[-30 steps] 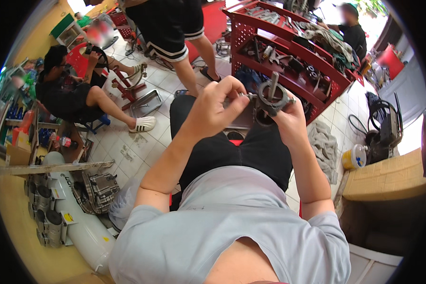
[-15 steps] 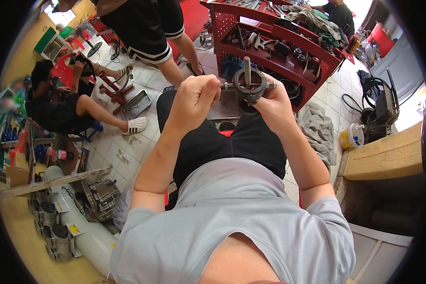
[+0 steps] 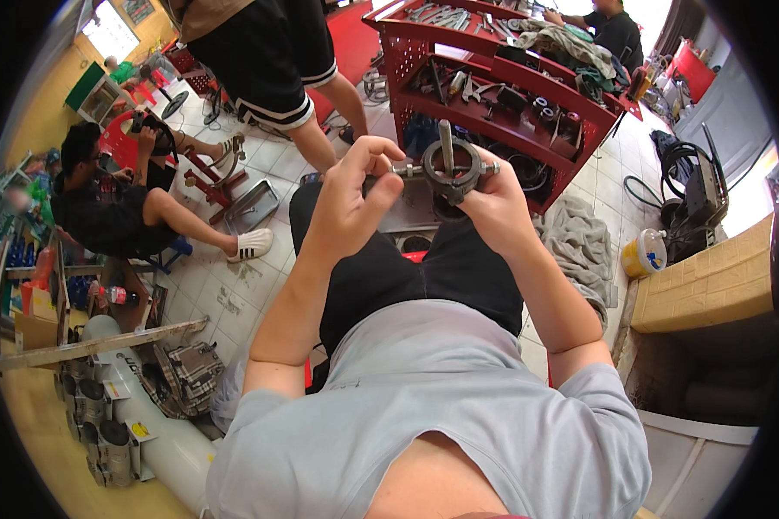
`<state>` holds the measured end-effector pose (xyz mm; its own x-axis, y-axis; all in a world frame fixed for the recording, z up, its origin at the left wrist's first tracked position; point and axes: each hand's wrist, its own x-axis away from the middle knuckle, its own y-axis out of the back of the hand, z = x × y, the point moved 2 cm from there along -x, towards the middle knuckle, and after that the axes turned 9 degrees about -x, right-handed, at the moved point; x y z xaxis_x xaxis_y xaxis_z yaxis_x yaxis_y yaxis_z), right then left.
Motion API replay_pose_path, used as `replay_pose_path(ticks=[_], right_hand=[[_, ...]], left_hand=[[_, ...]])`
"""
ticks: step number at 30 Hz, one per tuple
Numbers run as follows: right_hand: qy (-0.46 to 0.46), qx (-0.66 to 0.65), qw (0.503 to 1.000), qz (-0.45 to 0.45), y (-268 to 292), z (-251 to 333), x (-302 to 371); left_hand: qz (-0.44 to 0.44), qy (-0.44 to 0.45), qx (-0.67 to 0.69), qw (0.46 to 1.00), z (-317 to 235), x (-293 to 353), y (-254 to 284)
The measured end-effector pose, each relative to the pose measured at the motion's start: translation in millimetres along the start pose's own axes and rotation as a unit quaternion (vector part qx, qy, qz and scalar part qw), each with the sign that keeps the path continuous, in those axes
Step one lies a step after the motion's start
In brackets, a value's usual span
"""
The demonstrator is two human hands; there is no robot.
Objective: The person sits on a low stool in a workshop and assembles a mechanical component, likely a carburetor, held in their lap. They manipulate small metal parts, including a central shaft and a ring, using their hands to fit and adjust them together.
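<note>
My right hand (image 3: 499,195) is closed around the side of a dark ring-shaped metal clamp (image 3: 466,180). A metal rod (image 3: 447,143) stands up through the ring, tilted slightly. Bolts stick out from both sides of the ring. Close to the end of the left bolt (image 3: 411,170) is my left hand (image 3: 355,195), its fingers curled and its thumb apart from them. A gap shows between thumb and forefinger; whether a fingertip touches the bolt I cannot tell. All of this is held up above my lap. The ring's lower part is partly covered by my right hand.
Beyond my hands stands a red tool cart (image 3: 493,65) with wrenches and parts. A person stands ahead left; another sits on the left near a metal tray (image 3: 249,208). A grey cloth (image 3: 580,251) and a bucket (image 3: 645,251) lie right. A white cylinder (image 3: 160,415) is at lower left.
My left hand has loosened from a closed fist, its thumb lowering and fingers parting beside the bolt. The ring and rod have tilted and shifted slightly left in my right hand.
</note>
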<state>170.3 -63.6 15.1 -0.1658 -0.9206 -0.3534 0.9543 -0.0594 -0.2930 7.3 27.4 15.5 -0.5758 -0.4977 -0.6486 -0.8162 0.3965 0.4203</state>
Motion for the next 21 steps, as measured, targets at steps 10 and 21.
replay_pose_path(ticks=[10, 21], right_hand=[[-0.01, -0.008, 1.0, 0.007, 1, -1, 0], [-0.012, 0.0, 1.0, 0.014, 1, -4, -1]], left_hand=[[0.047, 0.03, -0.002, 0.998, 9, 1, 3], [0.038, 0.087, -0.034, 0.995, 7, 2, 1]])
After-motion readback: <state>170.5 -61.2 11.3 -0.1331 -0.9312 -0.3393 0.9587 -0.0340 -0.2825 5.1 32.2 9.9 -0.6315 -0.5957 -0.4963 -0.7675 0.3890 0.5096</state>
